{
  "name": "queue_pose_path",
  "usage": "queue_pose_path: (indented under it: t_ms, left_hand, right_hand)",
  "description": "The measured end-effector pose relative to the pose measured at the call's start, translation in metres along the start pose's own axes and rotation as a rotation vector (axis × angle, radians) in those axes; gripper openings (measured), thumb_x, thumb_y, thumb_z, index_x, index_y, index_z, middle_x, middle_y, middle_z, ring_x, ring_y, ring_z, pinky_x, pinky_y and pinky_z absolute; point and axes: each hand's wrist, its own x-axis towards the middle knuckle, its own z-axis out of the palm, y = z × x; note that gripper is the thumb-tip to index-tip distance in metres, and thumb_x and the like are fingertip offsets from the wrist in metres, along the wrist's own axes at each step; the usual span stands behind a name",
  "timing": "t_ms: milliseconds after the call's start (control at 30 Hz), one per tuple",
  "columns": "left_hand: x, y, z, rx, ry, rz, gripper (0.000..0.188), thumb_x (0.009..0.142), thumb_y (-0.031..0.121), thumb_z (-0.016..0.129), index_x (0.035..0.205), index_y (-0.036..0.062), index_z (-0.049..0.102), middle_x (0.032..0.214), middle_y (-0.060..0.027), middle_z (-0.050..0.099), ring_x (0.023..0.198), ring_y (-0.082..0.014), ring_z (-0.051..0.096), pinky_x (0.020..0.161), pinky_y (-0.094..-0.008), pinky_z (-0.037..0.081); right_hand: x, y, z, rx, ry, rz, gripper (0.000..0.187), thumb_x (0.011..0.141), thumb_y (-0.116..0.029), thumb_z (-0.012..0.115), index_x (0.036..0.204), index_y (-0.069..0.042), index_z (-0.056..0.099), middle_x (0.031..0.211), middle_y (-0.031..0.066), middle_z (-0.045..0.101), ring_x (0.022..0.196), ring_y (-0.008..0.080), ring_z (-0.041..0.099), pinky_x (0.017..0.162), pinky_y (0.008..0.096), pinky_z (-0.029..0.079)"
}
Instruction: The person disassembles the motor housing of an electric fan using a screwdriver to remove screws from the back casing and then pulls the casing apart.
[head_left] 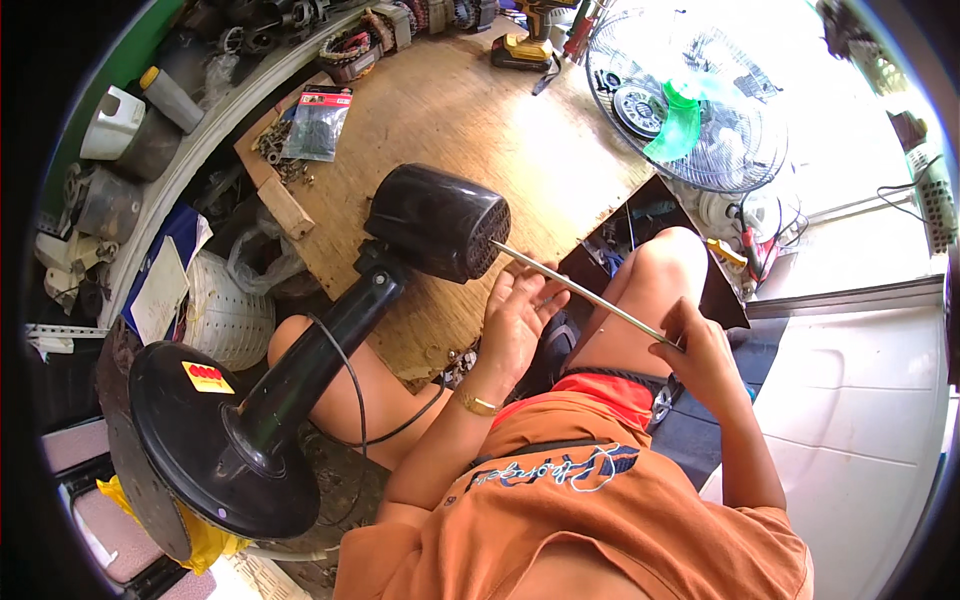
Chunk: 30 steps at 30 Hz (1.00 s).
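Note:
A long thin metal rod, like a screwdriver shaft, has its far end at the vented face of a black fan motor housing. Its near end is pinched between thumb and fingers of my right hand. My left hand is closed loosely about the rod near the housing, with its fingers bent against it. The housing sits on a black stand, which leans over to the left onto a round black base with a yellow and red sticker. How the tip meets the housing is too small to tell.
A wooden board lies ahead, bearing a plastic packet, small screws and a yellow cordless drill. At the far right are a fan grille and green blades. A black cord hangs by the stand.

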Motion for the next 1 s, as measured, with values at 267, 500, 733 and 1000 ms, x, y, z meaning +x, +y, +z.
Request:
queue_pose_path:
  t_ms: [267,500,733,1000]
  left_hand:
    - [-0.056,0.067,0.015,1.336,0.012,0.732,0.022,0.089,-0.004,0.066,0.109,0.0048,0.061,0.086,0.0002,0.058,0.076,-0.0071,0.055,0.070,-0.0221,0.047]
    - [-0.058,0.057,0.020,1.748,-0.145,0.511,0.007,0.088,0.004,0.067,0.094,0.0051,0.070,0.087,-0.0110,0.066,0.073,-0.0265,0.067,0.065,-0.0362,0.051]
    - [0.005,-0.113,-0.053,1.538,-0.455,0.260,0.018,0.088,0.012,0.073,0.103,0.0017,0.074,0.093,-0.0166,0.074,0.079,-0.0247,0.073,0.071,-0.0351,0.056]
    - [0.027,-0.131,-0.074,1.566,-0.338,0.276,0.014,0.088,0.011,0.074,0.097,0.0006,0.075,0.082,-0.0171,0.074,0.071,-0.0214,0.073,0.066,-0.0332,0.055]
  right_hand:
    - [0.055,0.066,-0.024,0.241,0.043,-0.163,0.018,0.097,-0.010,0.060,0.103,0.003,0.069,0.069,0.0098,0.060,0.062,0.0128,0.057,0.060,0.0308,0.047]
    - [0.245,0.016,0.087,-0.104,0.436,-0.524,0.036,0.085,-0.001,0.063,0.120,-0.007,0.071,0.095,0.0205,0.067,0.090,0.0334,0.067,0.078,0.0417,0.052]
    - [0.320,-0.009,0.136,-0.204,0.475,-0.679,0.018,0.088,-0.008,0.059,0.101,-0.011,0.071,0.103,0.0183,0.063,0.094,0.0391,0.066,0.080,0.0493,0.055]
    - [0.235,0.004,0.099,-0.016,0.404,-0.841,0.034,0.084,-0.004,0.067,0.117,-0.009,0.072,0.110,0.0151,0.068,0.096,0.0363,0.066,0.082,0.0443,0.054]
